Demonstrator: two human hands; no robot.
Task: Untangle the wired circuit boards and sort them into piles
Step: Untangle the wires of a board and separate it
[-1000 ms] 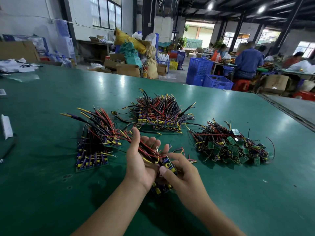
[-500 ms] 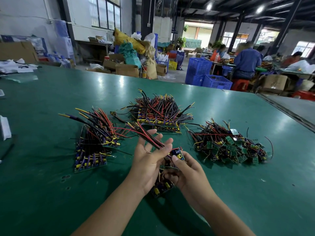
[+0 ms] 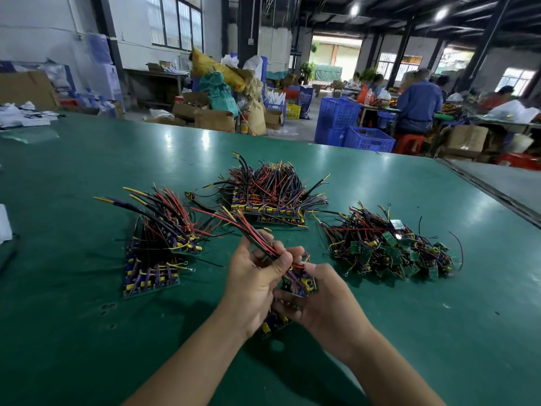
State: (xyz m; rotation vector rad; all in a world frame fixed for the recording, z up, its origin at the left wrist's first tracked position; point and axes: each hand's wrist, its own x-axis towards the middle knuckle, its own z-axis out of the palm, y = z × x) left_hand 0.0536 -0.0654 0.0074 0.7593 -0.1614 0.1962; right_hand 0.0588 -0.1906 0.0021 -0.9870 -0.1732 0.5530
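"Hands first: left hand (image 3: 254, 276) has its fingers curled round a bunch of red and black wires (image 3: 257, 238). Right hand (image 3: 325, 306) pinches a small board (image 3: 301, 284) just below them, thumb on top."

"Where's the rest?"

"Three piles sit on the tabletop (image 3: 87, 332) beyond my hands. The left pile (image 3: 155, 250) is neat, boards edge to edge with wires fanned upward. The middle pile (image 3: 269, 197) lies farther back. The right pile (image 3: 389, 250) is a loose heap of little green boards, apart from the other two. What I'm holding is above the tabletop, nearer me than any pile, and a second board (image 3: 273, 325) hangs under my left palm."

"What could go wrong?"

"The leads are the weak spot, I'd say. If I pull the board away while its wires cross the others, a solder joint could tear or a wire could kink. The bunch's free ends reach close to the middle pile, perhaps touching it — I can't tell. A hard tug might snag there and drag sorted boards out of line. The second board doesn't look clearly gripped either, so it could drop."

"So?"

"Ease it out slowly, along the wires — not across them."
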